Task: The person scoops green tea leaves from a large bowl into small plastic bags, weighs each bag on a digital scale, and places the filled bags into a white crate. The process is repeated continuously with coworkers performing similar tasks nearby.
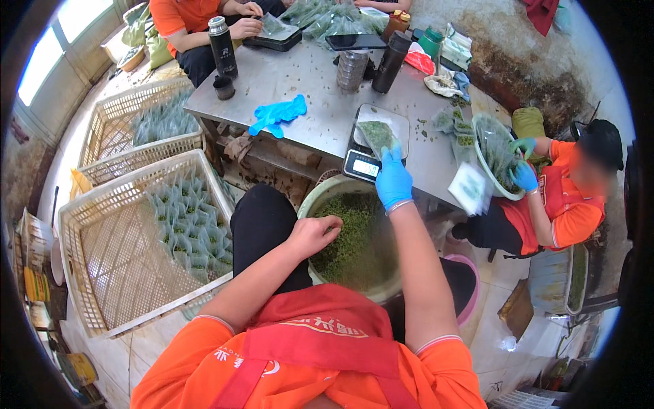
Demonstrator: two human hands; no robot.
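My right hand (393, 178), in a blue glove, grips the lower end of a small clear bag of green leafy bits (375, 133), which rests on the pan of a digital scale (400, 126) at the table's front edge. Its lit display shows below the bag. My bare left hand (317, 235) hangs over the left side of a large pale green basin (305, 203) between my knees, its fingers curled; what they hold, if anything, is too small to make out. Loose chopped green material (347, 238) lies in the basin.
Crates (102, 286) of filled bags stand left. The steel table (313, 109) bears flasks (221, 48), a phone (354, 42) and a blue glove (276, 116). A gloved co-worker (565, 204) handles bags in a white tub (480, 153) at right; another person (184, 24) sits across. A pink basin (470, 293) is beside me.
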